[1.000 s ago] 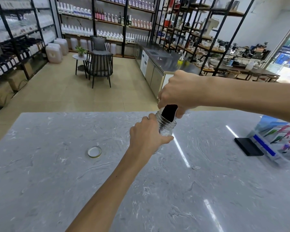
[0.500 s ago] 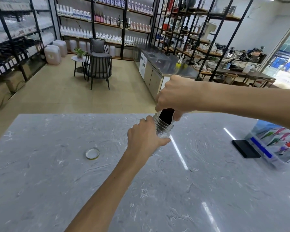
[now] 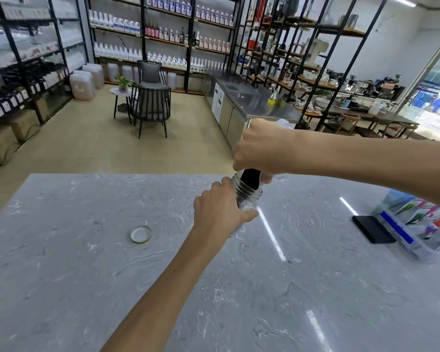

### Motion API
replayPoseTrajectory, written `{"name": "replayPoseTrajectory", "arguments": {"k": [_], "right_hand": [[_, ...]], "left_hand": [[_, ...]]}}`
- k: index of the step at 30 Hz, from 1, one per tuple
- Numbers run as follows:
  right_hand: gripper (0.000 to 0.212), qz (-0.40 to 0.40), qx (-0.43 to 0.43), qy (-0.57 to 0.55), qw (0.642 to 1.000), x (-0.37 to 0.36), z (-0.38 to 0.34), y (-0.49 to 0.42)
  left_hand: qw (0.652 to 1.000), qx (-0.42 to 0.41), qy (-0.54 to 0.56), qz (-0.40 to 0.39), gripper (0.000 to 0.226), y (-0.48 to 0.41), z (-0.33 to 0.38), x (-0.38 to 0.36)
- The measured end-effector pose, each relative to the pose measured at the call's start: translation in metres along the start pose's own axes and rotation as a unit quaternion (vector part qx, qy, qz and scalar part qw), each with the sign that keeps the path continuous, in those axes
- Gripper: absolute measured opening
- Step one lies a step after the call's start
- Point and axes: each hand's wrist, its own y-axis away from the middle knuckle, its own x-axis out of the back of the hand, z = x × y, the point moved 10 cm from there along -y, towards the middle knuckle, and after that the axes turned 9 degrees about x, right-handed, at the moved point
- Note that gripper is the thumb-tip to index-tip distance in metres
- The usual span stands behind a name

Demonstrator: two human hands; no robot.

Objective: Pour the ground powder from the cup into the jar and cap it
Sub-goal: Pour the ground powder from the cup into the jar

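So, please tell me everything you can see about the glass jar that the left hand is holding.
The jar is clear glass with a threaded neck and an open mouth; no lid is on it. It tilts toward the right hand, whose dark cup is tipped into the mouth. The left hand wraps around its body and hides the lower part, so whether it touches the grey marble table is unclear. Its contents cannot be made out.

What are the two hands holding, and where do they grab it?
The left hand wraps around the side of the glass jar. The right hand grips the upturned cup around its body, tipping it into the jar's mouth.
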Motion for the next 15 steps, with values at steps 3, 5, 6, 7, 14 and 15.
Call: {"name": "replayPoseTrajectory", "arguments": {"k": [3,5,6,7,14,15], "right_hand": [[0.042,0.002,-0.003,-0.003,1.000,0.0022,0.0005,0.0014],[0.042,0.002,-0.002,-0.004,1.000,0.0025,-0.0006,0.0014],[0.043,0.003,0.000,-0.004,1.000,0.0030,-0.0017,0.0010],[0.043,0.003,0.001,-0.005,1.000,0.0033,-0.0026,0.0006],[0.038,-0.005,-0.002,-0.003,1.000,0.0000,-0.0035,-0.0015],[0.038,-0.006,-0.002,-0.003,1.000,-0.0005,-0.0033,-0.0014]], "left_hand": [[1.000,0.005,0.000,-0.001,0.077,0.0000,-0.0020,-0.0001],[1.000,0.008,0.001,-0.001,0.077,0.0000,-0.0035,-0.0006],[1.000,0.009,0.001,0.000,0.077,-0.0001,-0.0039,-0.0008],[1.000,0.010,0.001,0.000,0.077,-0.0001,-0.0042,-0.0011],[1.000,0.012,0.001,-0.009,0.077,-0.0016,-0.0025,-0.0067],[1.000,0.011,0.001,-0.011,0.077,-0.0019,-0.0022,-0.0074]]}}
